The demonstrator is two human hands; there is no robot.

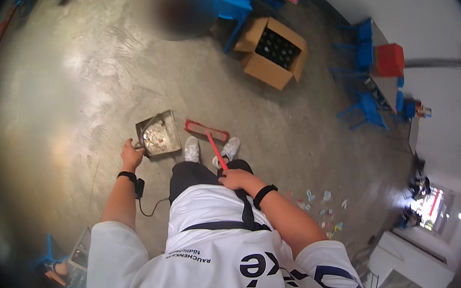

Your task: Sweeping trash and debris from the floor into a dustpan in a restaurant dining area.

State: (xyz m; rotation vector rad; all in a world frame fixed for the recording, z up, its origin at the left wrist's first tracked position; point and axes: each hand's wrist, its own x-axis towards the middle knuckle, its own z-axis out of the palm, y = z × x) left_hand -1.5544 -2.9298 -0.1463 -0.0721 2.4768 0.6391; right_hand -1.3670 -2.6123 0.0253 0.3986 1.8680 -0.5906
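At the left, my left hand [132,154] is closed around the handle of a metal dustpan [162,138], whose scuffed pan holds a few small bits. My right hand [235,178] grips the red handle of a broom [207,130] in front of my waist. The broom's wide head with red bristles lies on the concrete floor just ahead of my white shoes, to the right of the dustpan and apart from it. Scattered litter [327,210], small scraps of paper or wrappers, lies on the floor to the right of my right forearm.
An open cardboard box [270,72] of dark bottles stands ahead, beside a blue stool [231,4]. Tables with blue chairs [368,110] and a red box [388,59] line the right wall. A white cabinet [417,259] stands at lower right. Part of another person [58,271] shows at lower left.
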